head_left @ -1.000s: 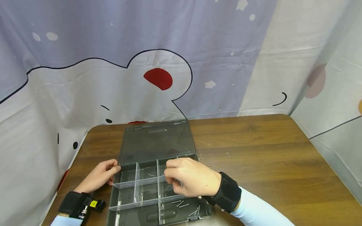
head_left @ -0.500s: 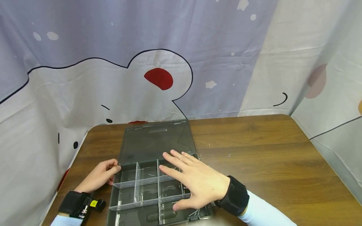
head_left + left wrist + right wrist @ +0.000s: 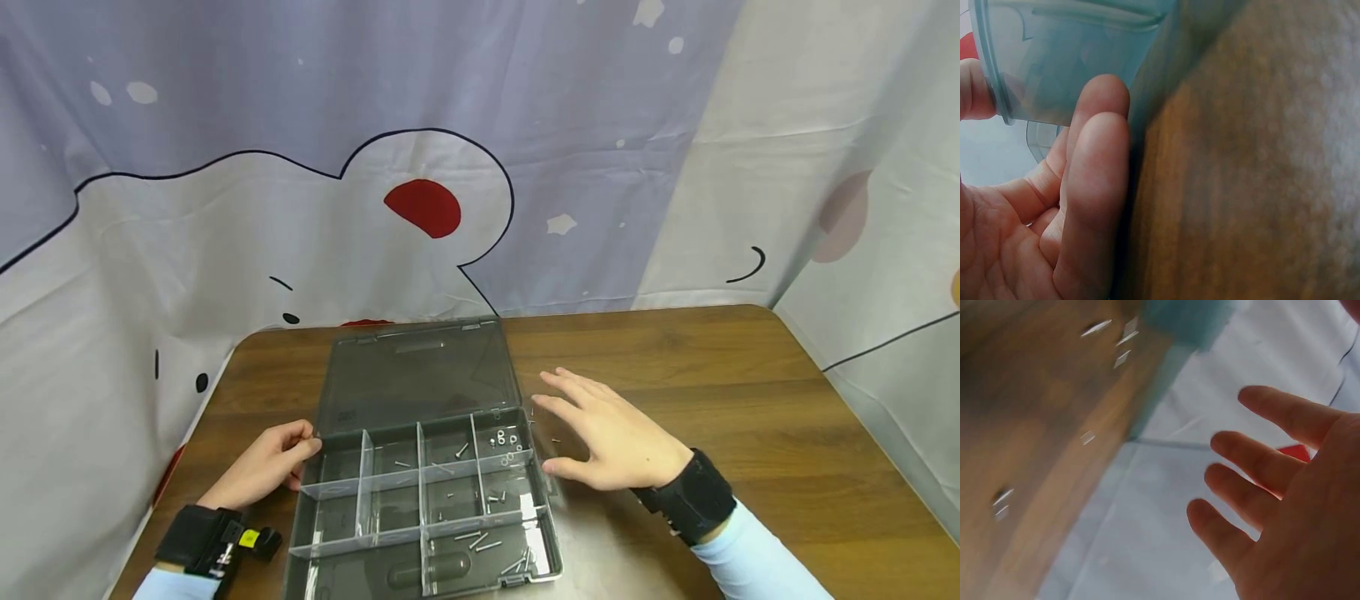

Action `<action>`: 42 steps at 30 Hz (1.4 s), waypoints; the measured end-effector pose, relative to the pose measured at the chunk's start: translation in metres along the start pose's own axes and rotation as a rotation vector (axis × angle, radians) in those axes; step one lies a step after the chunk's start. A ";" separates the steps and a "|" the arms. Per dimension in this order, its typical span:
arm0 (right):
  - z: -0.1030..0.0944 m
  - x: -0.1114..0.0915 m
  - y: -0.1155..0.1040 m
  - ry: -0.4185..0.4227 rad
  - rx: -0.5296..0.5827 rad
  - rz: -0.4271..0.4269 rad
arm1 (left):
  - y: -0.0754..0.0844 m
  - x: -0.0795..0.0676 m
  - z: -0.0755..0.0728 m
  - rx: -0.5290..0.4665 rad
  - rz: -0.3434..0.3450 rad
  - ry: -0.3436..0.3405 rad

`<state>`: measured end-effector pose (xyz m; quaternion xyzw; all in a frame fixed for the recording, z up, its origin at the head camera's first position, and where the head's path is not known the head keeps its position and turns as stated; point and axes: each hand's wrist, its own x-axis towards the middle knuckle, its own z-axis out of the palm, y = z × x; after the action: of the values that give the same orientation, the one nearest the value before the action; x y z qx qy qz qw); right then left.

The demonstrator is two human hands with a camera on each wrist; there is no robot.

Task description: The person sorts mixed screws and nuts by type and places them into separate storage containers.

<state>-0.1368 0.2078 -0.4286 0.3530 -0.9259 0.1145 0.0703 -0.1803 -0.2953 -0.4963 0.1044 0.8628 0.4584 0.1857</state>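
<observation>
A dark translucent compartment box (image 3: 393, 510) lies on the table with its lid (image 3: 420, 371) folded back. My left hand (image 3: 266, 458) holds the box's left side; in the left wrist view the thumb (image 3: 977, 94) is at the rim and fingers (image 3: 1097, 162) lie along the outer wall. Just right of the box hovers my right hand (image 3: 615, 437), fingers spread and holding nothing. Long screws (image 3: 489, 547) lie in the front right compartment. Nuts (image 3: 502, 439) sit in the back right one, and short screws (image 3: 495, 499) in the compartment before it.
Small metal pieces (image 3: 1096, 327) are scattered on the wooden table (image 3: 712, 392), blurred in the right wrist view. Some lie by the box's right edge, partly behind my right hand. A patterned curtain (image 3: 600, 167) hangs behind the table.
My right hand has gone from curled fingers over the box to spread fingers, then moved right, off the box. The right compartments are uncovered. My left hand stays in place.
</observation>
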 end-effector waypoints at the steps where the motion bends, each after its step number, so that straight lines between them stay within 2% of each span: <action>1: 0.001 -0.003 0.007 0.000 -0.005 0.013 | 0.000 0.000 0.000 0.002 0.004 -0.002; 8: 0.014 -0.017 0.045 0.018 -0.033 0.059 | 0.000 0.002 -0.001 0.005 -0.019 0.011; 14: 0.024 -0.025 0.061 0.034 -0.092 0.137 | -0.001 0.001 0.000 -0.005 -0.001 0.006; 21: 0.030 -0.026 0.067 0.037 -0.087 0.188 | -0.004 0.002 0.000 -0.007 -0.004 0.006; 28: 0.033 -0.025 0.068 0.083 -0.083 0.190 | -0.001 0.001 0.000 -0.003 0.005 0.009; 33: 0.034 -0.021 0.069 0.105 -0.086 0.177 | -0.001 0.001 0.000 0.002 -0.012 0.014; 42: 0.035 -0.013 0.072 0.041 -0.009 0.248 | -0.001 0.001 0.000 0.007 -0.022 0.016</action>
<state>-0.1773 0.2590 -0.4770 0.2329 -0.9614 0.1254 0.0760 -0.1814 -0.2950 -0.4974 0.0919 0.8670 0.4540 0.1836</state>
